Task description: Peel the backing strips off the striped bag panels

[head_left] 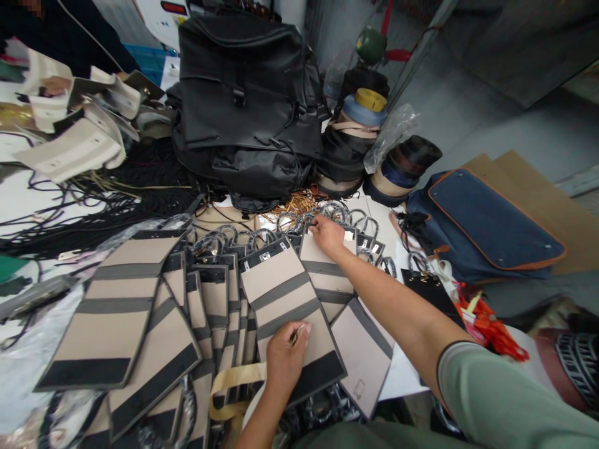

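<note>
A beige panel with grey stripes and black end bands (276, 284) lies slanted on a pile of similar panels. My left hand (284, 358) rests over its lower half, fingers curled closed around a small item, mostly hidden, that I cannot make out. Farther up, my right hand (326, 236) is closed in a pinch at the top edge of another striped panel (325, 265); what its fingertips hold is hidden. Plastic-wrapped ring handles (334, 212) stand behind the panels. A yellowish strip (236, 377) curves beside my left wrist.
A black backpack (248, 93) stands at the back, beside stacked tape rolls (360, 118). Black cords (140, 181) and cream pieces (79, 140) cover the left. A navy bag with orange trim (496, 218) lies right. Red plastic (491, 330) sits near my right arm. A dark sleeve shows top left.
</note>
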{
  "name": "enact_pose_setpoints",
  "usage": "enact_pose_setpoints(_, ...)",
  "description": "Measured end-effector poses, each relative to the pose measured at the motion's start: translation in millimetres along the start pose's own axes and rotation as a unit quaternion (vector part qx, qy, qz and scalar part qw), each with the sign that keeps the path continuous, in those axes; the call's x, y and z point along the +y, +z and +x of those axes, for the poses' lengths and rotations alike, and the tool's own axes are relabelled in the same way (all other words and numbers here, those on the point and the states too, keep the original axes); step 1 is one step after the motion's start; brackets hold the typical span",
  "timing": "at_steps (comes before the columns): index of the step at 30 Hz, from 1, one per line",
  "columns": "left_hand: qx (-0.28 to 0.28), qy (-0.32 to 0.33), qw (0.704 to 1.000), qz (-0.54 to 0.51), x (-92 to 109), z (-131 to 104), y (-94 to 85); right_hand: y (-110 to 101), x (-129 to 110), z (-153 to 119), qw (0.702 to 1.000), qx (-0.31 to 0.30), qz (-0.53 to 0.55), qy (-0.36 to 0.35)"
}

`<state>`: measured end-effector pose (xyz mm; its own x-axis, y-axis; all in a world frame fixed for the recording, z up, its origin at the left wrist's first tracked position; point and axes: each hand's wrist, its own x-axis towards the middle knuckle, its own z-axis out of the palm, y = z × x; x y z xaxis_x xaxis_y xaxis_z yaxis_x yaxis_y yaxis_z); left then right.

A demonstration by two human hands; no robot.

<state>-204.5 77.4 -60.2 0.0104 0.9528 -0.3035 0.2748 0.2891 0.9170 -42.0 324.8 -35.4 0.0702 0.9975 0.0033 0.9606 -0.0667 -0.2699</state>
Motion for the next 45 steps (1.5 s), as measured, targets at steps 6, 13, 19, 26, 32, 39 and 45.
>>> enact_pose_setpoints(6, -0.045, 0.01, 0.999, -0.011, 6.5, -3.1, -11.5, -10.2, 4.6, 8.6, 0.999, 0.024, 0.037, 0.007)
enact_pose_setpoints(13, -0.014, -0.032, 0.997, -0.074, 2.2, -5.4, -19.0, -47.4, 4.0, -34.4, 0.949, 0.008, 0.31, -0.06)
enact_pose_setpoints(19, 0.047, -0.008, 0.998, -0.029, 29.4, -12.2, -28.1, -63.8, -18.6, -152.8, 0.865, -0.262, 0.353, -0.243)
enact_pose_setpoints(26, 0.09, 0.038, 0.993, 0.06, 37.7, -20.4, -32.9, -72.9, -23.3, -168.2, 0.89, -0.233, 0.202, -0.335)
enact_pose_setpoints(32, 0.059, 0.103, 0.988, 0.094, 39.1, -16.5, -39.1, -71.6, -31.3, -173.6, 0.897, -0.175, 0.106, -0.393)
enact_pose_setpoints(39, 0.107, 0.22, 0.955, 0.166, 41.9, -23.5, -35.9, -27.5, -37.6, -125.3, 0.947, -0.109, 0.252, -0.169)
enact_pose_setpoints(45, 0.062, 0.002, 0.998, -0.025, 5.2, -14.5, -16.7, 6.3, -58.8, -39.0, 0.963, -0.126, 0.222, -0.091)
